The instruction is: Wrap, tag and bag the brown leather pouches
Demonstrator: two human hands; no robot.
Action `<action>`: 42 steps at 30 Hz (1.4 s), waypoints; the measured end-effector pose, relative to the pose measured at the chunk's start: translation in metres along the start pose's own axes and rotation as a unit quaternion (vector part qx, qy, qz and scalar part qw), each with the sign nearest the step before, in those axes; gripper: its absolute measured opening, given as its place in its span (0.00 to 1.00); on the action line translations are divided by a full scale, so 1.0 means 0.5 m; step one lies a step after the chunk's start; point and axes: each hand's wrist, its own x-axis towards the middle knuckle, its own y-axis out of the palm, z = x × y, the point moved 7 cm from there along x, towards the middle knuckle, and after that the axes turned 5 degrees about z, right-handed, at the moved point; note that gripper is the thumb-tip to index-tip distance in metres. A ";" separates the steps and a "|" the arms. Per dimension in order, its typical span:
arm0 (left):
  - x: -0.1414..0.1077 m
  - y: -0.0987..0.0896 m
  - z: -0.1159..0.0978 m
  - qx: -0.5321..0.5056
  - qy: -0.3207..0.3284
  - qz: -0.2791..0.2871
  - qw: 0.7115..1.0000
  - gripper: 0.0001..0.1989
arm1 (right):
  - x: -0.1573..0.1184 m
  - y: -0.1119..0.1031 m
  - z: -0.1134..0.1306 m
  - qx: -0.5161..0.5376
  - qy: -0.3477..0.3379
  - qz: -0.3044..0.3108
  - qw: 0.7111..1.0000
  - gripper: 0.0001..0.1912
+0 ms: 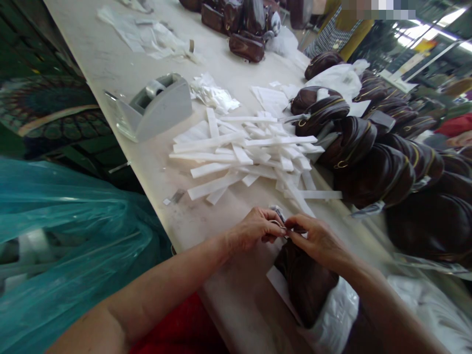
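We are partway through one small job, as far as we can judge: the brown bag [311, 285] lies on the worktop [199, 223] under our right hand [315, 238], and the detail at its top end is not yet settled. Our left hand [258, 227] has thumb and fingers pinched on a thin loop [276, 223] there. The right hand's fingertips are drawn together against the same spot, gripping something too small to make out. A white plastic wrap [337, 309] sits around the bag's lower end, so that part looks done, though we cannot tell whether it is final.

Beyond our hands, the loose strips [239, 152] lie in a heap, with the dispenser [158, 105] and the packets [217, 93] behind it. Along the right, more brown bags [383, 172] stand close together, and at least one has a hanging piece in a clear sleeve [368, 210]. We take these as a sign that the work repeats over many pieces, but which of them are finished we cannot say.

As for writing, we can read none. No brand shows on the bags, and the dispenser's grey side looks plain. A small sticker [175, 197] on the worktop is too blurred to tell, and so is the orange-yellow patch [424, 46] in the background.
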 end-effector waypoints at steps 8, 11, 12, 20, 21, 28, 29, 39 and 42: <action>0.010 -0.003 -0.003 -0.169 0.024 0.003 0.985 0.14 | -0.005 -0.018 -0.016 -0.008 0.002 0.042 0.999 0.08; 0.014 -0.014 0.002 -0.182 0.032 -0.017 0.983 0.14 | -0.006 -0.015 -0.012 -0.043 0.011 0.053 0.998 0.08; 0.015 -0.017 0.003 -0.195 0.036 -0.022 0.980 0.14 | -0.006 -0.013 -0.010 -0.053 0.013 0.057 0.997 0.09; 0.012 -0.020 -0.011 -0.289 0.065 0.005 0.955 0.11 | -0.025 -0.013 0.007 -0.048 -0.007 0.143 0.989 0.12; 0.012 -0.019 -0.011 -0.290 0.060 0.007 0.955 0.12 | -0.029 -0.016 0.005 -0.036 -0.004 0.148 0.988 0.12; 0.013 -0.010 -0.004 -0.225 0.058 -0.016 0.973 0.11 | -0.038 -0.034 -0.028 0.022 0.014 0.095 0.995 0.13; 0.012 -0.007 -0.002 -0.207 0.058 -0.017 0.976 0.13 | -0.038 -0.036 -0.031 0.029 0.016 0.072 0.997 0.13; 0.007 -0.001 -0.015 0.002 0.169 -0.072 0.983 0.30 | -0.031 -0.050 0.005 -0.017 0.022 -0.086 0.996 0.10; 0.007 0.002 -0.022 -0.012 0.180 -0.062 0.982 0.33 | -0.031 -0.054 0.008 -0.061 0.057 -0.135 0.987 0.08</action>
